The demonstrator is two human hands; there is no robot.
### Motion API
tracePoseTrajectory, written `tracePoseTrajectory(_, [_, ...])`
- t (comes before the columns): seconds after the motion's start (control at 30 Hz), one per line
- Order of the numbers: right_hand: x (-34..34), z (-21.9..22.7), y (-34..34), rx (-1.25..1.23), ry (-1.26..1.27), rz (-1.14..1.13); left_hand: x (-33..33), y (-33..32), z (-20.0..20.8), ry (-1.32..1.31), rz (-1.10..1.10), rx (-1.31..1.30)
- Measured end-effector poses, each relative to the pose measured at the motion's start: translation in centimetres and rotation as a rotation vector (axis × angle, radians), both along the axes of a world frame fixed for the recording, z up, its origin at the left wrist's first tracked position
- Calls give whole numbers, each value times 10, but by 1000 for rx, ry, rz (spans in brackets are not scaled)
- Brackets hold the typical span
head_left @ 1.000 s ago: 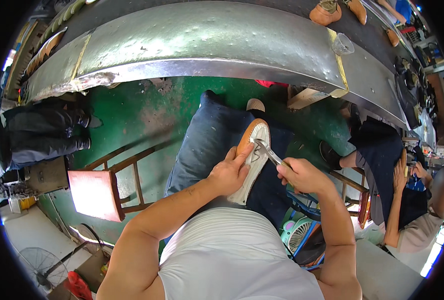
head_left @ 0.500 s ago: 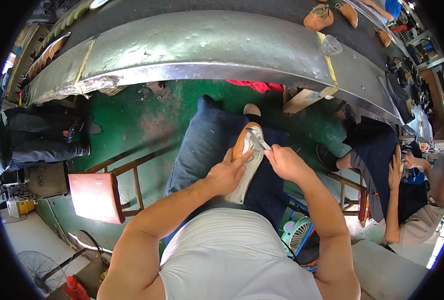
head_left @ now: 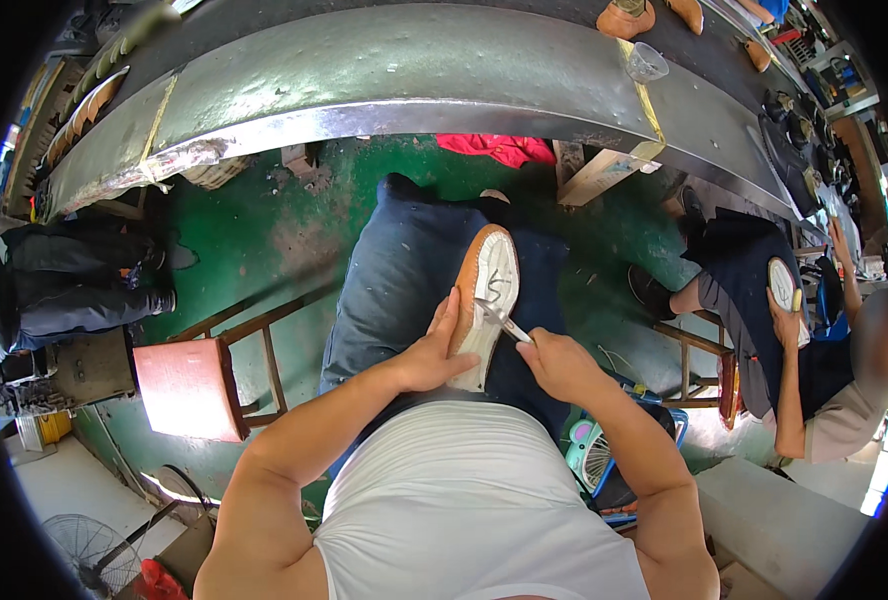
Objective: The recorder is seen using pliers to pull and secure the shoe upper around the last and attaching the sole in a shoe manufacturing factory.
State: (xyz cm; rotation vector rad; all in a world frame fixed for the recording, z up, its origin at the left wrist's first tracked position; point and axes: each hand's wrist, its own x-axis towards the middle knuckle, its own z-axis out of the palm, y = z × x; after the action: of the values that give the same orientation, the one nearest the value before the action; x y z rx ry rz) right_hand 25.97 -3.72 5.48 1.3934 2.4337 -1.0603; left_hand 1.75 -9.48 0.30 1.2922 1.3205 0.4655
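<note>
On navy-blue cloth (head_left: 374,270) across the lap, the tan-sided, white-soled shoe (head_left: 498,262) is best kept braced, sole up; its left edge is clamped by the left hand (head_left: 432,350). The curved silver metal tool (head_left: 505,322), gripped by the right hand (head_left: 562,364) beside the shoe, is best guided clear of the left fingers.

White sleeveless top (head_left: 474,490), finely creased, bare arms (head_left: 299,445), bare fingers (head_left: 445,318), dark blue lap cloth (head_left: 394,265)

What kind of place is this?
Probably a workshop for making or mending shoes: the right hand holds a metal tool at a shoe, and more shoes sit on the long bench.
</note>
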Motion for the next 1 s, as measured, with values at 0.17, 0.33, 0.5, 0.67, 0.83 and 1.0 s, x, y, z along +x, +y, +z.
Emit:
tracePoseTrajectory(0.17, [24, -11, -16, -211, 284, -281, -3, 0, -16, -63, 52, 61])
tracePoseTrajectory(0.33, [21, 0, -15, -291, 345, -430, -10, 3, -17, -130, 138, 28])
tracePoseTrajectory(0.5, [11, -4, -19, -124, 620, -498, -15, 9, 7, -505, 311, -162])
tracePoseTrajectory(0.67, [29, -43, -7, -313, 598, -728, -61, 28, 98, -938, 362, -173])
tracePoseTrajectory(0.83, [33, -63, 20, -439, 630, -690, -69, 178, 188, -755, 336, 119])
tracePoseTrajectory(1.0, [46, -79, 40, -665, 715, -742, -42, 393, 229, -356, 161, 371])
